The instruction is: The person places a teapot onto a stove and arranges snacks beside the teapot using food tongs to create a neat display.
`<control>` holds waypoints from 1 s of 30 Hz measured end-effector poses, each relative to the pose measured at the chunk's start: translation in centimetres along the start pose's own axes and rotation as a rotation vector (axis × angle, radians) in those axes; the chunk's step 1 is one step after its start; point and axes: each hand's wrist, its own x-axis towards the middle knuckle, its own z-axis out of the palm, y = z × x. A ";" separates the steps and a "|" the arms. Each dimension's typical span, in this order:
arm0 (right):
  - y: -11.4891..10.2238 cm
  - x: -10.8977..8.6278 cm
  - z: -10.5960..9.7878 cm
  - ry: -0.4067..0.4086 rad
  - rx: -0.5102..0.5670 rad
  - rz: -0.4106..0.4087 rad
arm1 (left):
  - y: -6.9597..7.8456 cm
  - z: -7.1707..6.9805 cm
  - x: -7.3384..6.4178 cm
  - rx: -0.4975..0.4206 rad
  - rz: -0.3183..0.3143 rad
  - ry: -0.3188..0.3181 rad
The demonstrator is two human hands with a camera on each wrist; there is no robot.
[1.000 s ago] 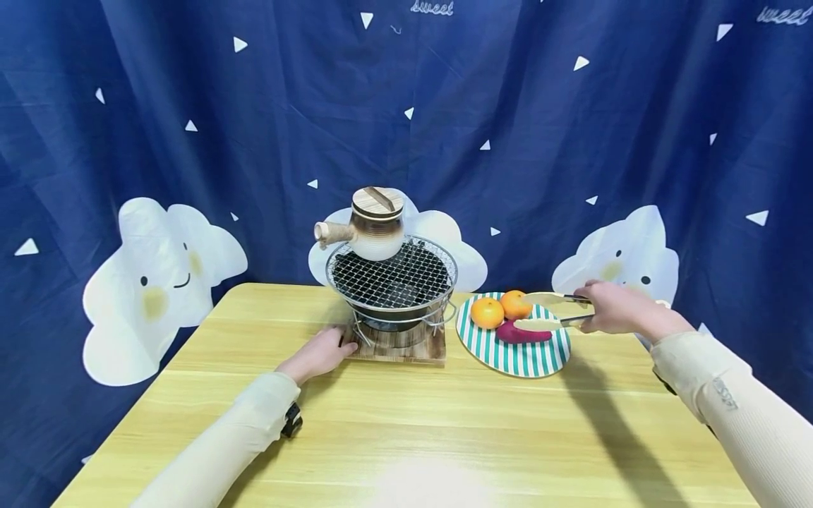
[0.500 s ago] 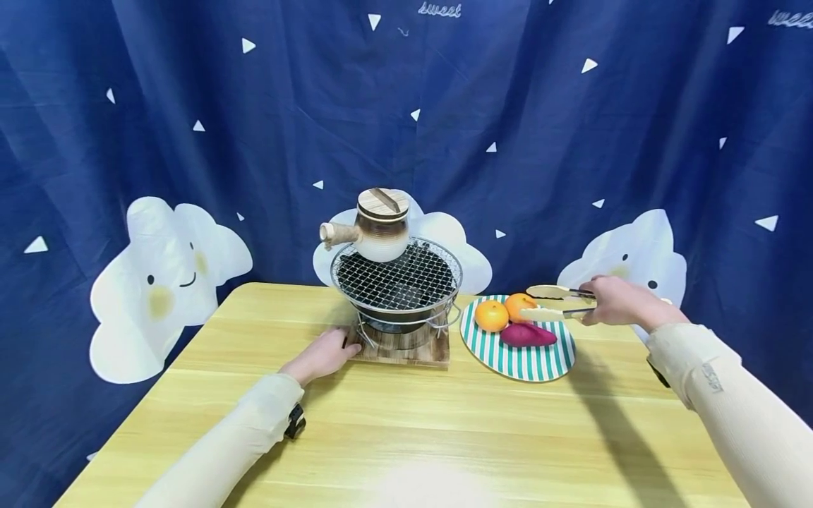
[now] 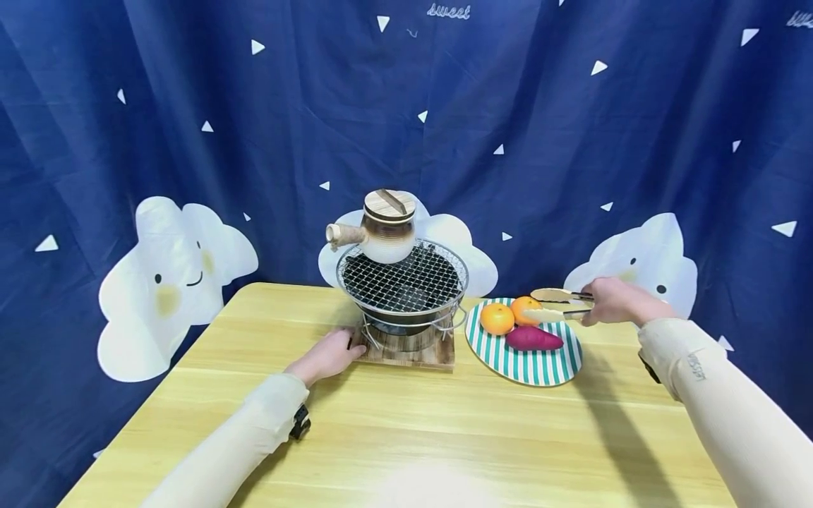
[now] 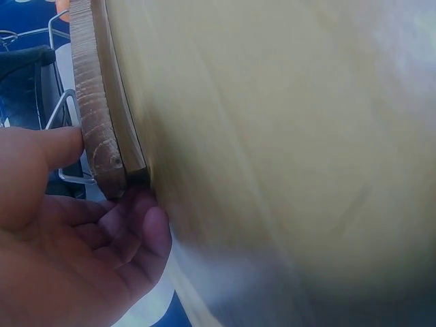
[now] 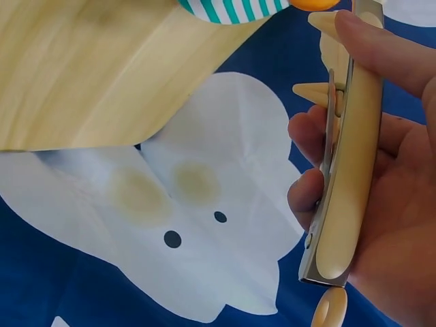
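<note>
My left hand (image 3: pixel 329 355) holds the left corner of a wooden board (image 3: pixel 406 359) under a round grill. In the left wrist view its thumb lies on the board's upper side and its fingers curl at the corner. My right hand (image 3: pixel 622 302) grips tongs (image 5: pixel 357 163) with cream tips and a metal body. Over the back of a striped plate (image 3: pixel 540 370) the tong tips stand apart, overlapping one orange (image 3: pixel 522 303) in the head view. Beside it sits a second orange (image 3: pixel 497 319). A purple sweet potato (image 3: pixel 533 339) lies in front, outside the tongs.
A lidded clay pot (image 3: pixel 389 243) with a side handle stands at the back of the wire grill (image 3: pixel 406 286). The grill's wire legs rest on the board. A blue curtain (image 3: pixel 444 141) with clouds hangs behind the wooden table (image 3: pixel 381 423).
My right hand has drawn the tongs back off the sweet potato toward the plate's far edge. The whole head view has shifted slightly; my left hand keeps its place at the board.
</note>
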 end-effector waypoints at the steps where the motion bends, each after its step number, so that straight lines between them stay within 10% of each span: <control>1: 0.0 0.0 0.1 -0.003 0.002 -0.001 | 0.0 0.0 0.0 0.001 -0.001 -0.002; 30: 0.4 1.1 1.4 -0.036 -0.016 0.058 | 0.3 0.1 -0.2 -0.013 0.006 0.002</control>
